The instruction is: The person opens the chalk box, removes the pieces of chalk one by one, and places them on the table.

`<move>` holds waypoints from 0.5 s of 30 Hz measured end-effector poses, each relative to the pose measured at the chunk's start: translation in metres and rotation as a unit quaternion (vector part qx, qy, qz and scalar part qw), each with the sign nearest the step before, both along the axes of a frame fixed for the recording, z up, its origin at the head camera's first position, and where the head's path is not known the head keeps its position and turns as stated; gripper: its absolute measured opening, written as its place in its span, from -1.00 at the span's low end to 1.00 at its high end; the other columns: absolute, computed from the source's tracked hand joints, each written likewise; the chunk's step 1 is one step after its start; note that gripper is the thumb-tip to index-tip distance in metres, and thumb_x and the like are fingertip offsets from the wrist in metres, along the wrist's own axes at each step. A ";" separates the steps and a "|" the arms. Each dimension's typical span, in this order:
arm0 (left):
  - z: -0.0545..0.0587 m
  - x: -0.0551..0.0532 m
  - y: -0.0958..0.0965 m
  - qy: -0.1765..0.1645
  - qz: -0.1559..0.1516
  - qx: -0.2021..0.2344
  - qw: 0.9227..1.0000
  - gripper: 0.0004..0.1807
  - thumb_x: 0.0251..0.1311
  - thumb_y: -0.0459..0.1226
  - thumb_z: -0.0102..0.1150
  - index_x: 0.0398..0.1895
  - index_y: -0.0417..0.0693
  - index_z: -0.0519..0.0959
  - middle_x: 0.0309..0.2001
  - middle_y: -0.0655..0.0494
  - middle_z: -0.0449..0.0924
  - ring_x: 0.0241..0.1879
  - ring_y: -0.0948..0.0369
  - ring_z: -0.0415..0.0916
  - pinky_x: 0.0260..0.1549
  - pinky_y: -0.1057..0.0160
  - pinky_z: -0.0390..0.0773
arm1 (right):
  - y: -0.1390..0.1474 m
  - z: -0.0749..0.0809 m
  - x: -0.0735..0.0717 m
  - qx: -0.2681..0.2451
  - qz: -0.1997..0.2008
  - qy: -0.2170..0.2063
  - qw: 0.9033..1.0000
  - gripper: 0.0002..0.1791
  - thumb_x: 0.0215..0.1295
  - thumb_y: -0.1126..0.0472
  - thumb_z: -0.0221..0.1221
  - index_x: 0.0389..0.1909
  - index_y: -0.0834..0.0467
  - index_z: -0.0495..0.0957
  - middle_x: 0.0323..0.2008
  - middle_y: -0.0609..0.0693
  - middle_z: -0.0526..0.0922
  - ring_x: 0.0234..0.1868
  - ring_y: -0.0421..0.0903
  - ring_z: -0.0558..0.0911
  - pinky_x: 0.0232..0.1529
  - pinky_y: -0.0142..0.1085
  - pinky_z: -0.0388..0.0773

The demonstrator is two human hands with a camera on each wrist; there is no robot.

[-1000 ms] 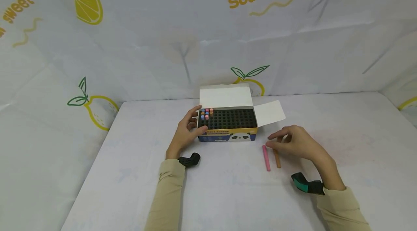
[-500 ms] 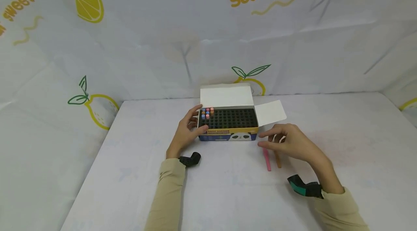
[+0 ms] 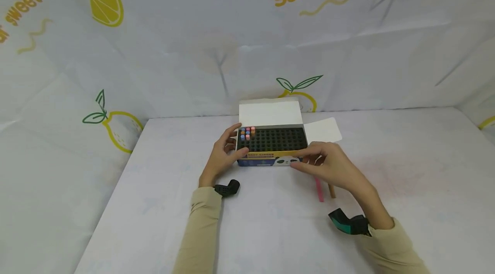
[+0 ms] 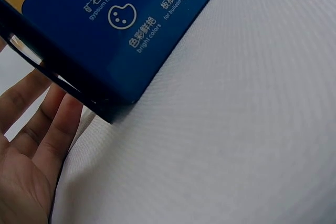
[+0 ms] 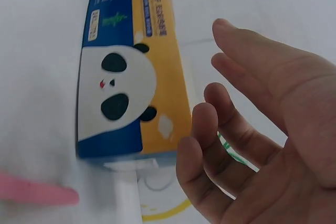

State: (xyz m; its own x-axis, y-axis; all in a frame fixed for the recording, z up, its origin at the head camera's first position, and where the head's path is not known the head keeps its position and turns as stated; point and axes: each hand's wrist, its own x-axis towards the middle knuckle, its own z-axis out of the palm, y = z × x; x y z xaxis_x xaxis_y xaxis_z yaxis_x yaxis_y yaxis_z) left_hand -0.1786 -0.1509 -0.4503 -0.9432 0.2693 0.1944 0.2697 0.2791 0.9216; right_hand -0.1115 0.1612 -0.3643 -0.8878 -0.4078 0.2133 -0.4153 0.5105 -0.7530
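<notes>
A chalk box [image 3: 267, 160] with a panda on its front stands with its lid up. Several coloured chalks [image 3: 248, 130] sit in the left back holes of its black insert [image 3: 280, 138]. My left hand [image 3: 222, 156] holds the left end of the box, thumb at the front, other fingers round the side. My right hand [image 3: 326, 162] is in front of the box's right corner, fingers loosely bent and nothing between them in the right wrist view. Below it on the table lie a pink chalk [image 3: 319, 190] and an orange-brown chalk [image 3: 331, 191], their upper ends hidden by the hand.
The white lid [image 3: 269, 112] leans up at the back, and a white side flap [image 3: 324, 129] sticks out to the right. A white cloth covers the table [image 3: 154, 222]. A lemon-printed curtain [image 3: 174, 50] hangs behind.
My right hand has moved left, from above the two loose chalks to the front right corner of the box. The left hand keeps its hold on the box.
</notes>
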 end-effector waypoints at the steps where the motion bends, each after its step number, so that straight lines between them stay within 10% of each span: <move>1: 0.000 0.000 0.000 -0.001 0.000 0.001 1.000 -0.15 0.18 0.03 0.43 0.54 0.35 0.28 0.31 -0.13 0.42 0.02 0.02 0.45 0.09 -0.01 0.51 | -0.003 0.001 -0.001 -0.002 -0.002 0.002 1.000 -0.78 0.21 0.22 0.44 -0.13 0.18 0.80 -0.44 -0.10 0.67 -0.41 -0.35 0.58 -0.32 -0.39 0.63; 15: 0.000 0.000 0.000 -0.010 0.004 -0.002 1.000 -0.10 0.12 0.18 0.43 0.53 0.38 0.28 0.32 -0.11 0.42 0.05 0.02 0.46 0.13 -0.01 0.50 | -0.039 0.007 -0.020 -0.055 -0.019 0.020 0.998 -0.74 0.22 0.22 0.44 -0.07 0.20 0.78 -0.44 -0.01 0.65 -0.47 -0.23 0.55 -0.42 -0.39 0.54</move>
State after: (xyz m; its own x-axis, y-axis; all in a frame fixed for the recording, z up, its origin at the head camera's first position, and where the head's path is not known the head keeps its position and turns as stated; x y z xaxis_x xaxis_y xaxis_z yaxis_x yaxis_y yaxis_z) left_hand -0.1785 -0.1512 -0.4505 -0.9491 0.2622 0.1746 0.2491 0.2852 0.9255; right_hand -0.1317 0.1219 -0.3575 -0.8924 -0.3453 0.2904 -0.4275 0.4413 -0.7889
